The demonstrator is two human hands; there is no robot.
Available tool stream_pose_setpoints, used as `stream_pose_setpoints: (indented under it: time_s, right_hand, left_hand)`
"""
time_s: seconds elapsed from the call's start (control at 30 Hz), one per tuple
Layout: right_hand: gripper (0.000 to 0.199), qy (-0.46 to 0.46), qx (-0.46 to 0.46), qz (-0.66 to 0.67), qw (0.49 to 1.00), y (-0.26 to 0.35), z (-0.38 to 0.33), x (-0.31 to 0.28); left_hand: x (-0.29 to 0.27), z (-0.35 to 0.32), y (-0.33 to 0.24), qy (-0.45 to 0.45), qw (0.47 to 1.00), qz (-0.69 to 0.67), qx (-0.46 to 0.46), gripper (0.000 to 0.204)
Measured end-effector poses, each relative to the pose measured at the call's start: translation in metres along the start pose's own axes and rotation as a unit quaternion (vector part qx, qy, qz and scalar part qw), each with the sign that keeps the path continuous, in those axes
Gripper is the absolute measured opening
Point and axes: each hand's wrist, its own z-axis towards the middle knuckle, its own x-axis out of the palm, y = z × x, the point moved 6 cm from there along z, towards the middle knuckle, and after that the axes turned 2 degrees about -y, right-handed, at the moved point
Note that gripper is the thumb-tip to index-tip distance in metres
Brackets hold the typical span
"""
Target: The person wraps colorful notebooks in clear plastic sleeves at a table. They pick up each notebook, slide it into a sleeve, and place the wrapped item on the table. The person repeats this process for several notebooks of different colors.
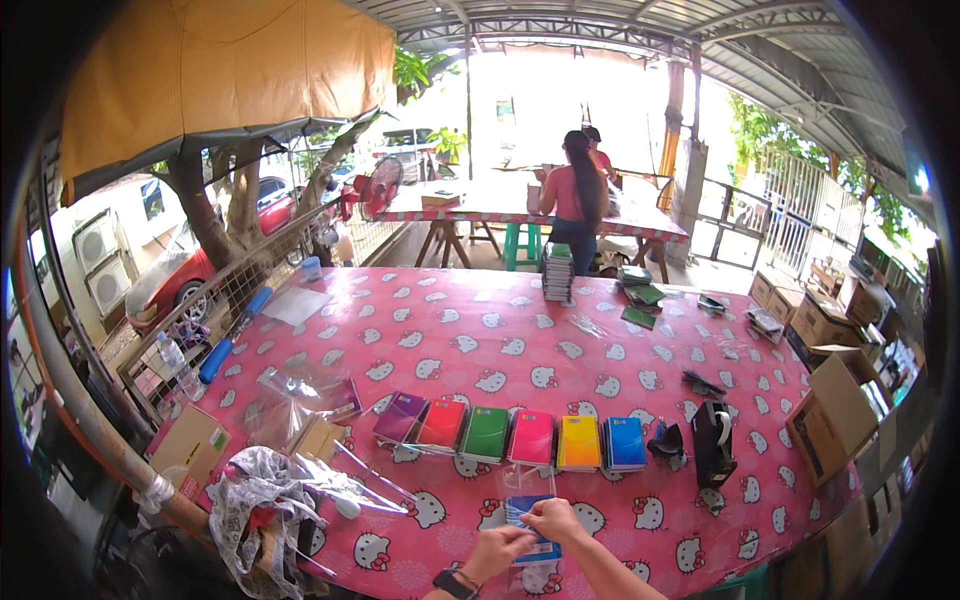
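Both my left hand (497, 552) and right hand (553, 520) pinch a small blue notebook (527, 530) in its clear sleeve low over the desk (500, 340), just before the row of coloured notebooks (512, 437), keeping it steady.

We see only our own two forearms and hands, coming in at the lower edge of the view. Both forearms are bare, with no sleeve showing anywhere along them. On the left wrist we wear a dark wristwatch (455, 583) with a black strap and a squarish dark case, and just beside it a thin band lies around the same wrist. The left hand (495, 549) and the right hand (552, 518) are ungloved, and we can make out no rings at this size.
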Motion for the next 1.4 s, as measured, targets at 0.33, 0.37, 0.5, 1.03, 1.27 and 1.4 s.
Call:
stream_pose_setpoints:
  time_s: [0.33, 0.37, 0.5, 1.03, 1.27, 1.4]
  right_hand:
    - [0.026, 0.023, -0.006, 0.003, 1.0, -0.012, 0.008, 0.003]
    - [0.026, 0.022, -0.004, 0.003, 1.0, -0.014, 0.008, -0.001]
    - [0.028, 0.043, 0.012, 0.02, 0.999, -0.013, 0.003, -0.002]
    - [0.023, 0.154, -0.059, 0.088, 0.982, -0.02, 0.004, -0.001]
    - [0.075, 0.048, -0.329, -0.197, 0.922, -0.027, -0.03, -0.012]
    - [0.091, 0.048, -0.23, -0.185, 0.954, -0.034, -0.027, -0.018]
  left_hand:
    - [0.015, -0.01, -0.006, -0.223, 0.861, 0.359, 0.282, 0.045]
    - [0.011, -0.009, -0.009, -0.217, 0.88, 0.308, 0.29, 0.046]
    - [-0.017, -0.019, -0.006, -0.188, 0.931, 0.131, 0.286, 0.047]
    - [-0.011, 0.018, 0.026, -0.068, 0.925, 0.271, 0.256, 0.059]
    - [-0.01, 0.022, 0.03, -0.037, 0.904, 0.339, 0.258, 0.065]
    - [-0.003, 0.028, 0.038, -0.007, 0.921, 0.3, 0.25, 0.066]
